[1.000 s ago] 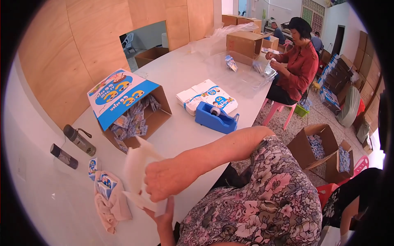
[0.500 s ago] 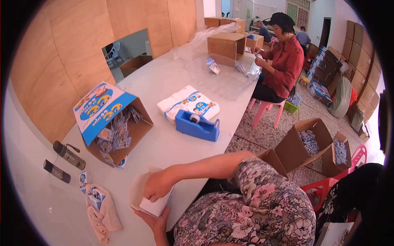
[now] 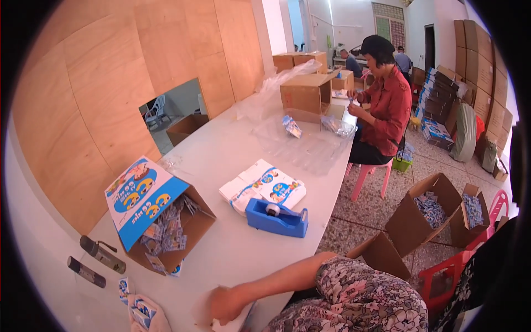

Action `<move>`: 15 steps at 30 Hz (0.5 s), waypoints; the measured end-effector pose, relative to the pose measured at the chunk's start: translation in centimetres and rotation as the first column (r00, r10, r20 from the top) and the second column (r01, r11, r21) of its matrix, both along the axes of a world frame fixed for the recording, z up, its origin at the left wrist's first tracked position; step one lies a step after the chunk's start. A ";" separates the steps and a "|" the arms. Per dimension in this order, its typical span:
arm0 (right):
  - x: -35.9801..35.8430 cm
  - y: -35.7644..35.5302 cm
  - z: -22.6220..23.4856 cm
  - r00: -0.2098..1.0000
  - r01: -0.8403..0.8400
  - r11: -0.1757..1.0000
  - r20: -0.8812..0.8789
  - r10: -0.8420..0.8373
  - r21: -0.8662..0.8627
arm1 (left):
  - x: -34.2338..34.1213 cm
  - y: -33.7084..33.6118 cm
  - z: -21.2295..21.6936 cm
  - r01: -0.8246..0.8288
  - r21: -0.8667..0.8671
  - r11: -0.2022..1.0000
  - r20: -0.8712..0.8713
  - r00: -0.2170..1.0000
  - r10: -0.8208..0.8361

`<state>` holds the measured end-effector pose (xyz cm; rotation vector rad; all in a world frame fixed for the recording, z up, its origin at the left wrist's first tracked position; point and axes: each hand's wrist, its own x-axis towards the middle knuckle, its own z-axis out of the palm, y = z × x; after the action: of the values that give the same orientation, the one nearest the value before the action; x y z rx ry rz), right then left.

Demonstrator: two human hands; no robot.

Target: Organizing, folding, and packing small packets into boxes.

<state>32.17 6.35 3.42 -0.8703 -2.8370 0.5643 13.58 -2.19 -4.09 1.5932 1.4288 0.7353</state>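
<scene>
At the lower edge, my right hand (image 3: 225,305) reaches over an open white carton (image 3: 239,321), its fingers curled and pointing down at it. What the fingers hold, if anything, is hidden. Much of the carton is cut off by the picture's edge, and a pale flap beside the hand is blurred. My left hand does not show. Farther along the table (image 3: 204,257), a blue tape dispenser (image 3: 276,218) stands in front of a stack of flat white printed cartons (image 3: 263,185).
Left of these, a printed cardboard box (image 3: 166,216) lies tipped, small packets inside. Two bottles (image 3: 102,254) and a pink cloth (image 3: 148,315) with small packs lie near the left. A co-worker in red (image 3: 381,113) sits at the far side. Open boxes of packets (image 3: 428,210) stand on the floor.
The view has tilted up, so the scene sits lower in the picture. My left hand, seen under the carton before, has left the view. My right hand remains at the carton.
</scene>
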 end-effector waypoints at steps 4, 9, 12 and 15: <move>-0.3 -0.3 -5.9 0.987 0.158 0.976 0.016 -0.162 0.151 | 0.7 0.7 3.3 0.124 0.033 0.992 -0.028 0.992 -0.123; 2.5 -4.1 -4.4 0.927 0.141 0.961 -0.372 -0.044 0.237 | 2.2 0.8 6.2 0.078 0.182 0.980 0.191 0.975 -0.113; 2.8 -5.2 -3.1 0.904 0.204 0.770 -0.418 0.089 0.605 | 2.1 0.6 6.2 0.085 0.193 0.977 0.197 0.973 -0.123; 2.8 -5.9 -1.9 0.963 0.150 0.819 -0.270 0.006 0.554 | 2.0 0.3 6.2 0.063 0.127 0.990 0.195 0.977 -0.087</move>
<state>35.02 0.45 1.48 -0.7135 -2.4821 -0.1840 15.62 -1.84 2.08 1.6053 1.1913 0.9245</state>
